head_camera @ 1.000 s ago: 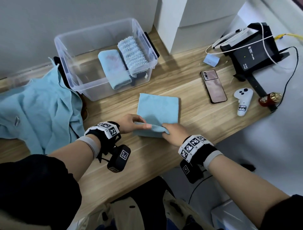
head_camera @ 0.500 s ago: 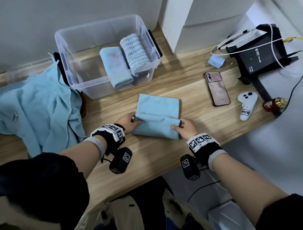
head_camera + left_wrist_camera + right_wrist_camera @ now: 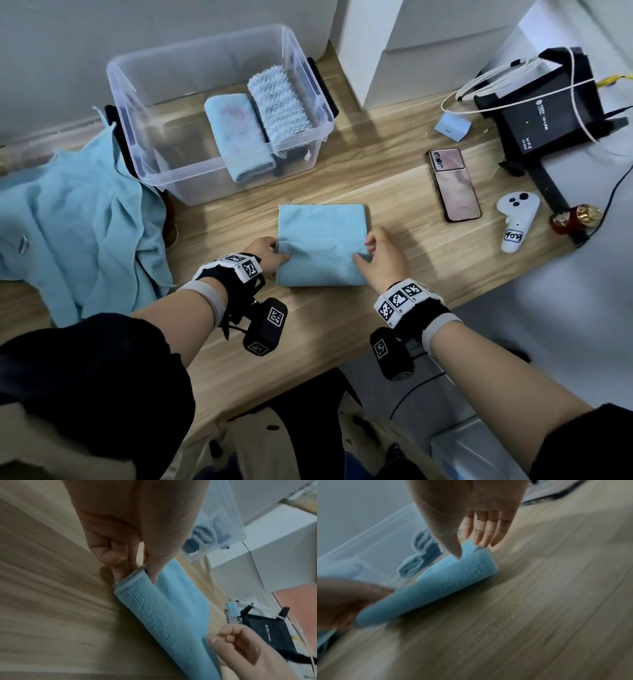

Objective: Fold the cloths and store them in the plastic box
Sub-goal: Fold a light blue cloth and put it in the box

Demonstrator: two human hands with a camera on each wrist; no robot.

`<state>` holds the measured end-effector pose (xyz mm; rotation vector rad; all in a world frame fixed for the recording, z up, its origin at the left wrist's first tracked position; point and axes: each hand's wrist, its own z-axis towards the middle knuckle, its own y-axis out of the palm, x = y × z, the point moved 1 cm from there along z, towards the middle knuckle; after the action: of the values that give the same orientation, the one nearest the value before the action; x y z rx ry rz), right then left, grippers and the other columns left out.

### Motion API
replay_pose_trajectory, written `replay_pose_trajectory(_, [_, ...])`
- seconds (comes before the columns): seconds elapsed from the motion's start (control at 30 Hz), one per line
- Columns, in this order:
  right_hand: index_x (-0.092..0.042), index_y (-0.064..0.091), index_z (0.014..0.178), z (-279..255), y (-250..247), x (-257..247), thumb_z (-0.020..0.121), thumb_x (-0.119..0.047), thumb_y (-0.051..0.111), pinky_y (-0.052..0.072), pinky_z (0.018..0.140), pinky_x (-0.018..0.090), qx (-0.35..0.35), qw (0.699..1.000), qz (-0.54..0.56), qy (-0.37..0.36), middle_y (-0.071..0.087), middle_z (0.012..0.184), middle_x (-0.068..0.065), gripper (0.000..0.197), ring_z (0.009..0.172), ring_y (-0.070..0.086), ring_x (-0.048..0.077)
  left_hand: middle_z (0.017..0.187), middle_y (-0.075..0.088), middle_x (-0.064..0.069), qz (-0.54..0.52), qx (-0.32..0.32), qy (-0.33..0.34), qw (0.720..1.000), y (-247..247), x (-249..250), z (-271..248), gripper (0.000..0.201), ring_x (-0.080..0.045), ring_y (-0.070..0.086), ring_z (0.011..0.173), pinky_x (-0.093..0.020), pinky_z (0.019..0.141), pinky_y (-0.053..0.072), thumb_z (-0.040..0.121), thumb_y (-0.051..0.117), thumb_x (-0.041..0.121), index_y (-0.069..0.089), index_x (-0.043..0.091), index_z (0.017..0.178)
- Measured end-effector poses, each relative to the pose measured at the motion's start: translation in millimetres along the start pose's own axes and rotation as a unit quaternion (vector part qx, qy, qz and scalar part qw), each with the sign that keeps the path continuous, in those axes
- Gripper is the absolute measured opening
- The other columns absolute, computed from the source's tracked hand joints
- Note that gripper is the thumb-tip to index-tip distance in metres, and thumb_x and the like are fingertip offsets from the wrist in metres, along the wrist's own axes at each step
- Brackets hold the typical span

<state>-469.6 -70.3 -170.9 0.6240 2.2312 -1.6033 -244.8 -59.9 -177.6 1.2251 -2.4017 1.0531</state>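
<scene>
Both hands, the left hand [image 3: 270,253] and the right hand [image 3: 383,257], now pinch the blue cloth [image 3: 322,246] and have rolled its near edge further over, so folding is nearly done.

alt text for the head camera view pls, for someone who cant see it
Two hands, left hand and right hand, pinch the near flap of a blue cloth being folded on a wooden table. Behind it, a clear plastic box holds two folded cloths.
</scene>
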Motion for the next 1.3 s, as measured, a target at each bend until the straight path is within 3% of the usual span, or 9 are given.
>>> replay_pose_trajectory(0.17, [-0.024, 0.059, 0.109, -15, 9, -10, 0.064, -0.049, 0.068, 0.035, 0.104, 0.04, -0.038, 0.96, -0.119, -0.252, 0.057, 0.121, -0.004, 0.052, 0.123, 0.045, 0.02, 0.057, 0.044, -0.008, -0.053, -0.023, -0.054, 0.997, -6, 1, -3, 0.006, -0.008, 0.037, 0.018, -0.01, 0.022, 0.02, 0.091, 0.052, 0.008, 0.05, 0.004, 0.096])
replay_pose_trajectory(0.3, [-0.027, 0.052, 0.126, -12, 11, -10, 0.067, -0.023, 0.071, 0.006, 0.117, 0.043, -0.08, 0.941, -0.199, -0.262, 0.049, 0.136, -0.006, 0.062, 0.138, 0.03, 0.019, 0.046, 0.046, -0.009, -0.051, -0.06, -0.085, 0.993, -16, -8, -3, 0.013, -0.008, 0.033, 0.015, -0.008, 0.026, 0.022, 0.089, 0.056, 0.01, 0.05, 0.002, 0.097])
replay_pose_trajectory(0.4, [-0.021, 0.064, 0.107, -5, 7, -20, 0.072, -0.015, 0.065, 0.022, 0.105, 0.031, -0.099, 0.943, -0.163, -0.274, 0.067, 0.108, 0.001, 0.036, 0.114, 0.056, 0.024, 0.058, 0.047, -0.01, -0.046, -0.063, -0.088, 0.993, -20, -12, -7, 0.019, -0.009, 0.039, 0.021, -0.01, 0.025, 0.024, 0.086, 0.06, 0.011, 0.047, 0.005, 0.098])
replay_pose_trajectory(0.5, [-0.021, 0.064, 0.099, -1, 4, -34, 0.079, -0.021, 0.06, 0.044, 0.079, 0.03, -0.169, 0.953, -0.133, -0.214, 0.068, 0.099, 0.003, 0.021, 0.096, 0.061, 0.026, 0.084, 0.055, -0.008, -0.054, 0.035, -0.032, 0.997, -27, -17, -5, 0.031, -0.014, 0.053, 0.058, -0.015, 0.042, 0.043, 0.079, 0.066, 0.009, 0.048, 0.013, 0.103])
replay_pose_trajectory(0.67, [-0.012, 0.063, 0.095, 18, 3, -42, 0.081, -0.019, 0.065, 0.036, 0.067, 0.025, -0.236, 0.963, -0.036, -0.125, 0.063, 0.084, 0.003, 0.016, 0.083, 0.057, 0.02, 0.096, 0.062, -0.004, -0.177, 0.092, 0.044, 0.979, -39, -16, -1, 0.021, -0.016, 0.056, 0.09, -0.02, 0.073, 0.043, 0.088, 0.061, 0.023, 0.062, 0.009, 0.103])
replay_pose_trajectory(0.8, [-0.01, 0.057, 0.112, 37, 13, -34, 0.08, -0.027, 0.068, 0.045, 0.086, 0.034, -0.226, 0.974, 0.01, -0.027, 0.064, 0.107, 0.008, 0.038, 0.098, 0.06, 0.026, 0.096, 0.057, -0.006, -0.234, 0.118, 0.026, 0.965, -38, -13, 2, 0.029, -0.017, 0.053, 0.085, -0.003, 0.05, 0.038, 0.094, 0.051, 0.022, 0.057, 0.005, 0.116])
replay_pose_trajectory(0.97, [-0.011, 0.051, 0.117, 43, 14, -30, 0.078, -0.041, 0.067, 0.045, 0.081, 0.03, -0.153, 0.986, -0.064, 0.033, 0.061, 0.113, 0.009, 0.052, 0.103, 0.058, 0.028, 0.077, 0.055, -0.001, -0.242, 0.114, -0.042, 0.963, -34, -15, 4, 0.034, -0.021, 0.054, 0.07, -0.024, 0.054, 0.039, 0.092, 0.051, 0.025, 0.048, 0.006, 0.12])
replay_pose_trajectory(1.13, [-0.01, 0.049, 0.113, 41, 11, -37, 0.075, -0.043, 0.07, 0.044, 0.082, 0.031, -0.105, 0.987, -0.119, 0.014, 0.053, 0.115, 0.01, 0.055, 0.101, 0.055, 0.027, 0.07, 0.055, -0.007, -0.289, 0.041, -0.121, 0.949, -28, -15, -1, 0.018, -0.007, 0.053, 0.028, -0.016, 0.037, 0.043, 0.095, 0.046, 0.021, 0.043, 0.009, 0.108])
replay_pose_trajectory(1.3, [-0.006, 0.05, 0.124, 39, 14, -45, 0.073, -0.05, 0.07, 0.046, 0.084, 0.03, -0.25, 0.96, -0.104, 0.073, 0.058, 0.121, 0.006, 0.07, 0.106, 0.058, 0.026, 0.096, 0.062, -0.015, -0.307, -0.068, -0.149, 0.937, -22, -10, -16, 0.021, -0.017, 0.06, 0.061, -0.022, 0.054, 0.049, 0.097, 0.044, 0.024, 0.048, 0.006, 0.107])
